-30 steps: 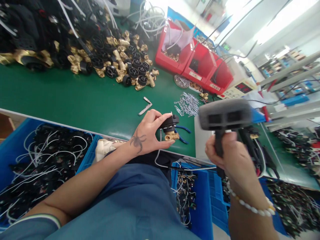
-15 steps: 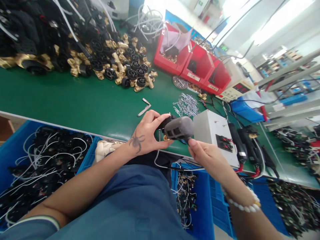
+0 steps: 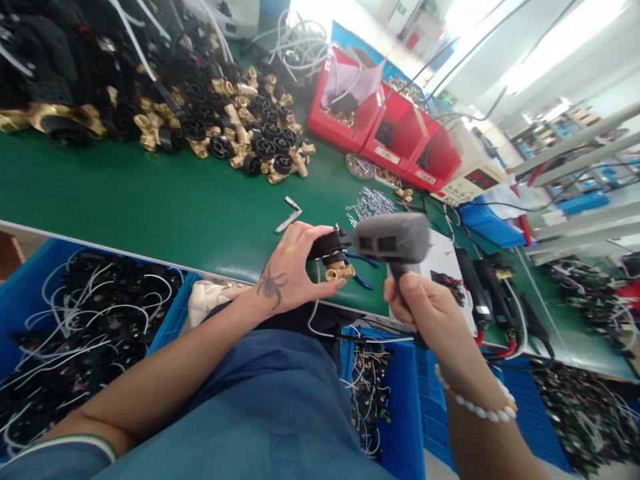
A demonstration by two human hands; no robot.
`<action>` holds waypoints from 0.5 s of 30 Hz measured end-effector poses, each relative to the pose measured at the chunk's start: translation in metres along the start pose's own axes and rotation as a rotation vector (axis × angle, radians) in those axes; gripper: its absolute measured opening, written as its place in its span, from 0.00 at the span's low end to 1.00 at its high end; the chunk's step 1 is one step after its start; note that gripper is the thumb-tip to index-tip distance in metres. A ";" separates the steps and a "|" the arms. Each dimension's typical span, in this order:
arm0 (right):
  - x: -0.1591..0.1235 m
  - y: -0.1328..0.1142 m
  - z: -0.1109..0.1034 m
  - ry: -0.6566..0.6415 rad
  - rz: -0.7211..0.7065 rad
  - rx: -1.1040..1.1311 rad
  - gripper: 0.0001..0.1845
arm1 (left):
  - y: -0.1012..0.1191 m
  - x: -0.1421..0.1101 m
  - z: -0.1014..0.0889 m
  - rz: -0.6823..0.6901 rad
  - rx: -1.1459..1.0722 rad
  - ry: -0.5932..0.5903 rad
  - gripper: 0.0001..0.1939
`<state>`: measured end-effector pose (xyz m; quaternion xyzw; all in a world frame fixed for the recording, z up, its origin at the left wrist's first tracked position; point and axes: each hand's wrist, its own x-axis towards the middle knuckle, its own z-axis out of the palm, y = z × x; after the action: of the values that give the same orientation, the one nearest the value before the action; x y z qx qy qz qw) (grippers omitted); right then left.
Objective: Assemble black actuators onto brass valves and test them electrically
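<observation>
My left hand (image 3: 293,267) is closed round a small valve part (image 3: 334,257) with a black top and a brass fitting, held near the front edge of the green table (image 3: 165,207). A white wire hangs down from the part. My right hand (image 3: 425,313) grips the handle of a grey rubber mallet (image 3: 393,239). The mallet's head hovers just right of the part, almost touching its black top. Blue-handled pliers (image 3: 361,263) lie on the table behind the part.
A heap of brass and black fittings (image 3: 250,133) fills the far left of the table. Red bins (image 3: 395,130), loose metal clips (image 3: 370,200), a bent metal key (image 3: 290,213) and a white control box (image 3: 443,257) lie beyond. Blue crates (image 3: 170,313) of wired parts stand below the table edge.
The mallet came down from its raised position onto the part half a second ago, then lifted back up and to the right. My left hand kept the part in place.
</observation>
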<state>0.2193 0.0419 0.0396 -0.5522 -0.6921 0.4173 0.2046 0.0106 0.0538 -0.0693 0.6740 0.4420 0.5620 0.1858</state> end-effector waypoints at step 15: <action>-0.014 0.003 -0.003 0.086 -0.044 -0.197 0.22 | 0.001 -0.001 0.001 0.031 0.011 0.032 0.22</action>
<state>0.2282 0.0302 0.0412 -0.5715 -0.7324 0.3187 0.1881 0.0116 0.0530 -0.0695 0.6727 0.4374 0.5731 0.1661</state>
